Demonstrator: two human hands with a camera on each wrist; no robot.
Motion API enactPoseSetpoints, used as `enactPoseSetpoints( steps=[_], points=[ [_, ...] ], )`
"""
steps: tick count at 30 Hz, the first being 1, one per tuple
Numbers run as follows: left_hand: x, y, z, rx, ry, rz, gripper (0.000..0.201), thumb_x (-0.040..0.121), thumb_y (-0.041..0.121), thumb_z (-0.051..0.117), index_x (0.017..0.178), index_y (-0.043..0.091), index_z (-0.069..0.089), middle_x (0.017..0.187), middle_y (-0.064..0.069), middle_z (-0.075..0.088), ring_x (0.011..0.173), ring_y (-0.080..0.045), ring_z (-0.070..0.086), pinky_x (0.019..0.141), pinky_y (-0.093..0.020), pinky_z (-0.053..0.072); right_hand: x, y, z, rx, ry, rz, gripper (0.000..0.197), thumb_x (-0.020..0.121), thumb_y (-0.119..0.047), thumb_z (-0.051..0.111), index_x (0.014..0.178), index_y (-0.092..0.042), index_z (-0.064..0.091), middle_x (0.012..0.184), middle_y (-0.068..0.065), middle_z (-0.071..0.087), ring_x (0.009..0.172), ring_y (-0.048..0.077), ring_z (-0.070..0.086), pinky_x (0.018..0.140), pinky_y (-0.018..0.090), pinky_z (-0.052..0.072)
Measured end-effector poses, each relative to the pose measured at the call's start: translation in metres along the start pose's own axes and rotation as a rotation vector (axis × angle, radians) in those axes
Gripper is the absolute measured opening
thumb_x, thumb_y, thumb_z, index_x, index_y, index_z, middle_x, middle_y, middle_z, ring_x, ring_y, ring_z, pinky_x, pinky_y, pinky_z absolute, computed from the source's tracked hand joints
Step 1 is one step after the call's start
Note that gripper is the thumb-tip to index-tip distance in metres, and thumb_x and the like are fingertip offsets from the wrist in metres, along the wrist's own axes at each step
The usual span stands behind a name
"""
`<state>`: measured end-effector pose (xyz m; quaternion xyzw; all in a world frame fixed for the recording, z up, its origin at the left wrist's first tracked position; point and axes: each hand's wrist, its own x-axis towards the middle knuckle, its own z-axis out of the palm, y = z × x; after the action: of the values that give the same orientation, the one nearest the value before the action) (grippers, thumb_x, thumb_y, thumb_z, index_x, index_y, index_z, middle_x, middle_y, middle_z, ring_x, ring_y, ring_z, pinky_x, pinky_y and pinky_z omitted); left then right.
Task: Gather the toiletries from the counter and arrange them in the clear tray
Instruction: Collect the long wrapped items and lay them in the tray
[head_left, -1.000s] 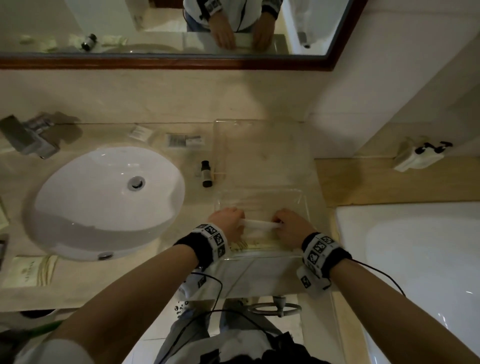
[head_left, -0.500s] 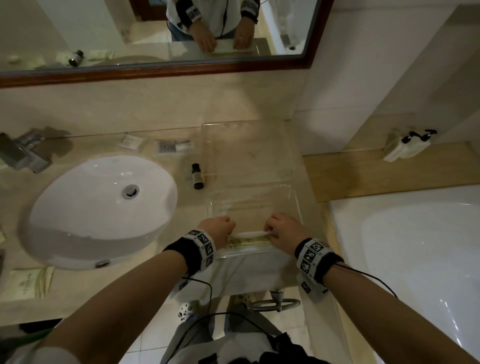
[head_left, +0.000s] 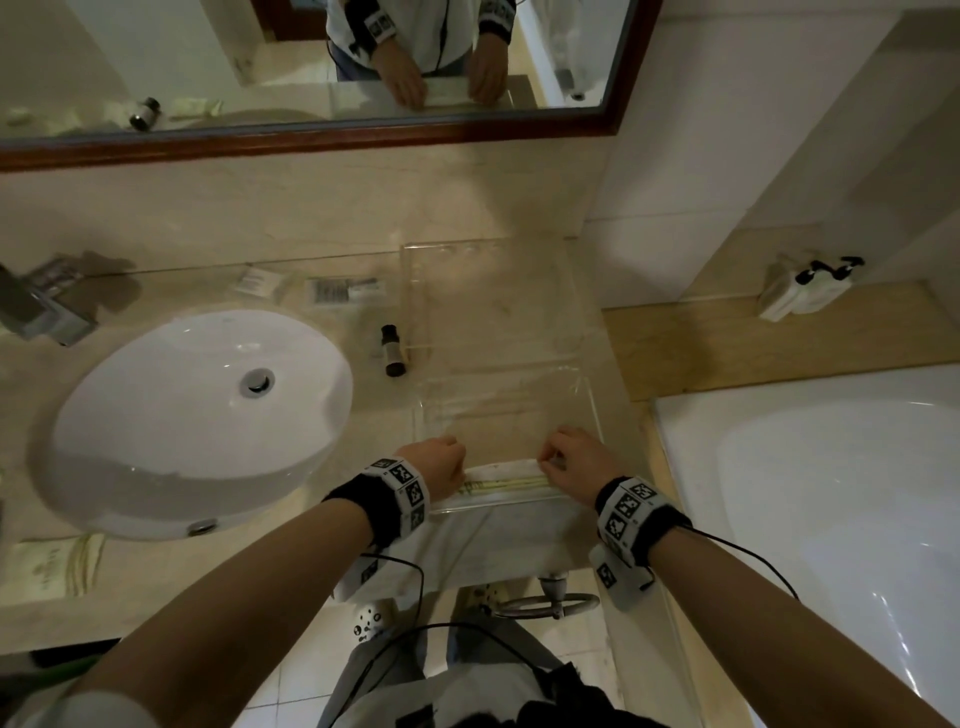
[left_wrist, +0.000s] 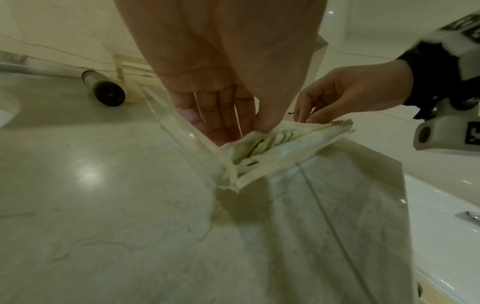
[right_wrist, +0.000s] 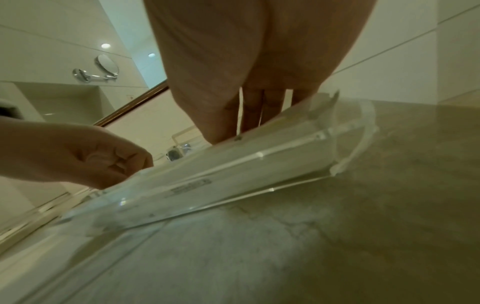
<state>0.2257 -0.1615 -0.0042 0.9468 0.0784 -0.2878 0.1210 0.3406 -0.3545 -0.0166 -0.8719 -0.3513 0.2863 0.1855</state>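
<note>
The clear tray sits on the counter to the right of the sink. A flat white packet with green print lies along the tray's near wall, tilted up on its edge. My left hand pinches its left end and my right hand pinches its right end. The left wrist view shows my left hand with thumb and fingers on the packet and the right hand gripping the far end. A small dark-capped bottle lies outside the tray's left wall.
Two small packets lie behind the white sink. Another packet rests at the counter's front left. The bathtub is to the right, with a white item on its ledge.
Both hands have brought the packet back from the tray's middle and down to its near wall. In the last half second they have hardly moved.
</note>
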Motion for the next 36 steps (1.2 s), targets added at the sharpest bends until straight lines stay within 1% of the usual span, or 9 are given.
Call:
enactPoseSetpoints(
  steps=[4,7,12,15,18,23,26,33,36],
  points=[
    [0.0033,-0.0018,0.0031,-0.089,0.032,-0.014,0.025,0.096,0.027,0.039,0.110,0.011,0.052,0.116,-0.008,0.057,0.100,-0.028,0.059,0.086,-0.035,0.048,0.0009,0.0003,-0.0026,0.006,-0.006,0.007,0.017,0.089,-0.021,0.055,0.099,-0.010,0.062,0.098,0.002,0.053,0.098,0.021,0.051,0.087,0.033,0.044],
    [0.0057,-0.0028,0.0042,-0.133,0.074,-0.020,0.028,0.098,0.027,0.034,0.112,0.010,0.052,0.116,-0.010,0.058,0.100,-0.028,0.059,0.084,-0.034,0.047,0.0018,0.0025,-0.0014,0.017,-0.002,0.024,0.019,0.091,-0.024,0.052,0.100,-0.011,0.062,0.095,-0.002,0.049,0.096,0.020,0.052,0.087,0.032,0.044],
    [0.0082,-0.0027,0.0021,-0.181,0.106,-0.013,0.031,0.100,0.027,0.031,0.113,0.010,0.053,0.117,-0.009,0.057,0.102,-0.027,0.057,0.086,-0.034,0.045,0.0052,0.0017,0.0008,0.005,0.024,0.025,0.019,0.092,-0.024,0.051,0.100,-0.011,0.063,0.096,-0.001,0.050,0.093,0.020,0.053,0.086,0.031,0.043],
    [0.0071,-0.0013,0.0004,-0.171,0.094,0.003,0.030,0.099,0.028,0.035,0.112,0.009,0.054,0.117,-0.008,0.057,0.103,-0.026,0.057,0.087,-0.034,0.045,0.0048,0.0011,0.0001,0.034,-0.003,0.007,0.017,0.089,-0.021,0.055,0.100,-0.010,0.063,0.094,-0.002,0.049,0.092,0.020,0.055,0.086,0.032,0.047],
    [0.0064,-0.0017,0.0010,-0.134,0.074,0.035,0.027,0.096,0.029,0.042,0.107,0.009,0.057,0.115,-0.007,0.056,0.101,-0.026,0.058,0.083,-0.031,0.046,0.0040,0.0035,-0.0005,0.042,-0.039,-0.007,0.014,0.086,-0.020,0.058,0.096,-0.012,0.063,0.092,-0.005,0.049,0.091,0.019,0.055,0.086,0.032,0.048],
    [0.0065,-0.0011,0.0002,-0.168,0.029,0.002,0.027,0.094,0.032,0.047,0.111,0.012,0.053,0.118,-0.005,0.056,0.103,-0.025,0.058,0.086,-0.032,0.047,0.0061,0.0032,-0.0027,0.002,-0.048,0.070,0.020,0.086,-0.026,0.059,0.101,-0.012,0.059,0.100,0.001,0.055,0.095,0.020,0.055,0.088,0.034,0.047],
    [0.0074,-0.0001,-0.0005,-0.183,0.016,-0.015,0.030,0.095,0.034,0.046,0.117,0.014,0.050,0.122,-0.005,0.055,0.105,-0.024,0.057,0.087,-0.032,0.046,0.0080,0.0016,-0.0007,-0.036,-0.042,0.062,0.021,0.088,-0.026,0.057,0.103,-0.012,0.059,0.106,0.004,0.058,0.100,0.021,0.054,0.088,0.030,0.044],
    [0.0101,-0.0010,-0.0007,-0.169,0.024,-0.015,0.031,0.095,0.033,0.045,0.119,0.014,0.050,0.124,-0.004,0.053,0.108,-0.023,0.056,0.088,-0.031,0.045,0.0077,0.0032,0.0054,-0.047,0.029,0.029,0.015,0.088,-0.025,0.058,0.096,-0.012,0.061,0.092,-0.006,0.047,0.097,0.020,0.053,0.085,0.028,0.040],
    [0.0102,-0.0035,-0.0005,-0.198,0.049,-0.015,0.028,0.097,0.029,0.042,0.116,0.012,0.053,0.122,-0.005,0.054,0.106,-0.025,0.057,0.089,-0.033,0.046,0.0076,0.0045,0.0040,-0.027,0.056,0.024,0.017,0.089,-0.022,0.054,0.098,-0.009,0.060,0.097,0.002,0.054,0.095,0.021,0.053,0.084,0.028,0.040]
  ],
)
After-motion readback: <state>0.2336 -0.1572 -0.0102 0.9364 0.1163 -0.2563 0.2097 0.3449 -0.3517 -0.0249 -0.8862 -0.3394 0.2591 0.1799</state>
